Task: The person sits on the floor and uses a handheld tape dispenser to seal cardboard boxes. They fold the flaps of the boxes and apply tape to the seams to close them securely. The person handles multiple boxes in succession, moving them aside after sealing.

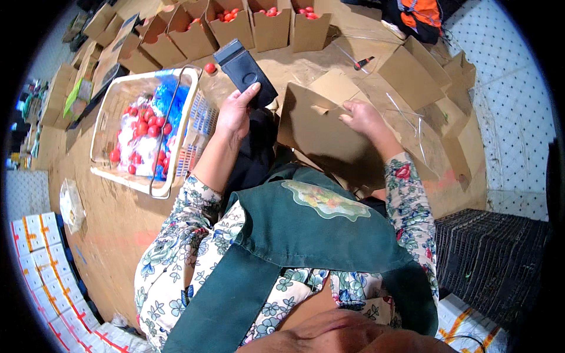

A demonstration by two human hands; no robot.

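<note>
My left hand (236, 112) is closed round a flat black tool (254, 75) with a grey strip across its far end, held tilted with the thumb on top. I cannot make out its exact kind. My right hand (366, 122) pinches the upper edge of a brown cardboard box (318, 129), near its cut-out. The box stands in front of my lap, below and right of the black tool. To the left, a white plastic basket (126, 180) with a wire handle holds red tomatoes (154, 122) and blue and clear plastic bags. One loose tomato (210, 68) lies beyond the basket.
Cardboard boxes (271, 29), several with tomatoes, line the far side. At right are empty boxes (412, 76), a red-and-black cutter (364, 63) and white strips. Black crates (494, 253) stand low right, white cartons (47, 259) at left. Another person's orange garment (421, 15) shows far right.
</note>
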